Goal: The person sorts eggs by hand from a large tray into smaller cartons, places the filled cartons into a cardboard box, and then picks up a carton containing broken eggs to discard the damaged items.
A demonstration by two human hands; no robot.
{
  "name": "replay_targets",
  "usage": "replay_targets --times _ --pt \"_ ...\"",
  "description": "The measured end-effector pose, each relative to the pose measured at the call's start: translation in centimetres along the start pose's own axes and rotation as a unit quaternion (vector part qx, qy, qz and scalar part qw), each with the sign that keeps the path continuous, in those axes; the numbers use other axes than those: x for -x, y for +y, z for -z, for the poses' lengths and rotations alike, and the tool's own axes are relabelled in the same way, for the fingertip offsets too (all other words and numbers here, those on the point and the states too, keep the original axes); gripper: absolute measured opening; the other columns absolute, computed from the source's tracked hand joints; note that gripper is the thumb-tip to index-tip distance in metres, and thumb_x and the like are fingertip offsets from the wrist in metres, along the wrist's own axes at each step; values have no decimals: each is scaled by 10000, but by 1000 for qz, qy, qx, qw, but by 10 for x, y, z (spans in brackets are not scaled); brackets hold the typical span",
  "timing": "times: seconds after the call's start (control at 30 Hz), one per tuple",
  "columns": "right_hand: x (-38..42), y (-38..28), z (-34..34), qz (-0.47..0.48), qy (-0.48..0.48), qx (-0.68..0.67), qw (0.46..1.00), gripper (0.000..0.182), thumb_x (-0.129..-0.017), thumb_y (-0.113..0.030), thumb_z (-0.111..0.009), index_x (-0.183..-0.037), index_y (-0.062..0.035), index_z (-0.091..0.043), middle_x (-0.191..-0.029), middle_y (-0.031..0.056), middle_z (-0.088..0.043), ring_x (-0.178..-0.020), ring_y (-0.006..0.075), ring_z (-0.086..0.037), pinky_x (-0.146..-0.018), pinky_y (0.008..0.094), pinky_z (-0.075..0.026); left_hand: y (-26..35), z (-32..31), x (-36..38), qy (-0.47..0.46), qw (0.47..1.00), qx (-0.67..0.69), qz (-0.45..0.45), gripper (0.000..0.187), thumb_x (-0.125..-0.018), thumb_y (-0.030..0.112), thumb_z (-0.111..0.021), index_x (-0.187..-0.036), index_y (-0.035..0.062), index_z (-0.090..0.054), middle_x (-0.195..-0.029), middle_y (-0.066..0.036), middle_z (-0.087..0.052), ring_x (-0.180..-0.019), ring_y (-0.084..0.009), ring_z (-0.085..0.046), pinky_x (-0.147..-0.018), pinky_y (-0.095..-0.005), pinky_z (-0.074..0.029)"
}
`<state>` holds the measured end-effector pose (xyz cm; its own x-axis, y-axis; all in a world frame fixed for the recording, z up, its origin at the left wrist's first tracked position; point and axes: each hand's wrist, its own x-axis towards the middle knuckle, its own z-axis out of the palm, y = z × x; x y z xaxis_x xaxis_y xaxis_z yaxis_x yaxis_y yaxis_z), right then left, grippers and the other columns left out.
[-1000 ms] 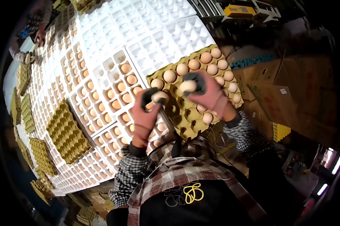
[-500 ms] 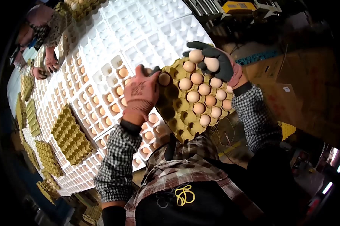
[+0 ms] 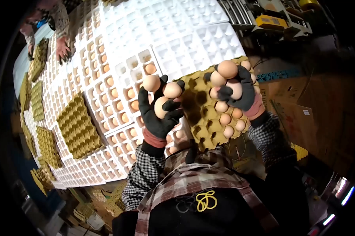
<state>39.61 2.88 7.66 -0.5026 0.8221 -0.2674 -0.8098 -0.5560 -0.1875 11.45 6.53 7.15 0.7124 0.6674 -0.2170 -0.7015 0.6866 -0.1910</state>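
Both hands have lifted palm-up, left hand [image 3: 159, 112] and right hand [image 3: 240, 92] each clamped on eggs [image 3: 163, 98].

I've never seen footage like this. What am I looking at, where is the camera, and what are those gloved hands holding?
No machine here: a person wears a camera on the head, looking down over a plaid shirt at two gloved hands. The round, bent edges come from the wide lens. The left hand grips three eggs. The right hand grips several more eggs above a brown pulp egg tray, which is partly filled. To the left lie white plastic trays, some cells holding eggs, with empty brown trays on top. Another person's hand works at the far end.
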Motion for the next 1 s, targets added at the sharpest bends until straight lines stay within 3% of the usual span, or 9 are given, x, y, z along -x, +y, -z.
replay_targets --times 0.23,0.33,0.4,0.47,0.53,0.6,0.73,0.87,1.0 --pt "-55 100 -16 -10 5 -252 968 500 -907 -506 -493 -1193 -99 -544 -1129 139 -603 -626 125 -513 -497 275 -391 26 17 33 80 979 -131 -135 519 -910 472 -525 -1283 111 -553 -1186 -133 -587 -741 -148 -559 -523 -270 -429" --pt "-69 90 -21 -5 61 -160 985 509 -898 -451 -548 -1245 -81 -509 -1150 121 -585 -632 111 -516 -503 268 -401 86 23 49 369 701 -564 -233 421 -873 309 -659 -1208 64 -592 -1196 -106 -596 -860 -145 -611 -600 -296 -497" --pt "-76 85 -27 11 99 -79 992 435 -924 -313 -564 -1271 -60 -495 -1043 75 -606 -661 111 -550 -519 251 -423 129 62 38 280 378 -805 -361 478 -763 226 -769 -1172 40 -608 -1147 -111 -610 -925 -202 -619 -745 -320 -517" --pt "-83 99 -14 258 133 551 782 443 -911 -242 -607 -1282 -24 -505 -999 50 -617 -704 105 -581 -565 235 -455 112 15 12 300 214 -880 -300 538 -714 282 -780 -1209 177 -600 -1234 -170 -521 -1015 -339 -595 -865 -406 -498" --pt "-103 82 -49 113 207 171 957 404 -882 -155 -647 -1245 -6 -551 -979 33 -621 -757 103 -604 -628 214 -486 129 16 -17 314 180 -915 -178 538 -717 325 -770 -1214 202 -604 -1275 -175 -492 -1033 -350 -597 -851 -411 -509" --pt "-126 72 -57 109 207 375 897 327 -870 -156 -655 -1168 -26 -620 -1000 35 -637 -787 111 -613 -709 212 -499 145 32 -24 294 214 -915 -176 537 -753 300 -736 -1264 236 -587 -1330 -182 -476 -1050 -342 -600 -850 -408 -517" --pt "-192 67 -49 209 204 780 553 415 -702 -269 -786 -1060 -87 -681 -1035 125 -651 -993 261 -609 -863 348 -502 157 36 -11 316 73 -942 -84 532 -779 247 -707 -1294 256 -575 -1376 -156 -466 -1097 -318 -585 -859 -401 -512" --pt "-266 79 -50 53 268 880 389 575 -702 -406 -761 -1215 -197 -604 -1325 175 -475 -1094 314 -580 -914 385 -493 188 38 -47 224 224 -891 -326 516 -786 250 -692 -1282 178 -573 -1349 -108 -502 -1214 -333 -480 -1025 -441 -376" --pt "-285 74 -21 -20 190 951 241 620 -734 -402 -727 -1302 -231 -547 -1462 169 -332 -1082 298 -604 -883 405 -512 197 64 -48 265 49 -943 -195 563 -813 208 -646 -1355 213 -492 -1429 -82 -434 -1346 -315 -338 -1115 -543 -165"
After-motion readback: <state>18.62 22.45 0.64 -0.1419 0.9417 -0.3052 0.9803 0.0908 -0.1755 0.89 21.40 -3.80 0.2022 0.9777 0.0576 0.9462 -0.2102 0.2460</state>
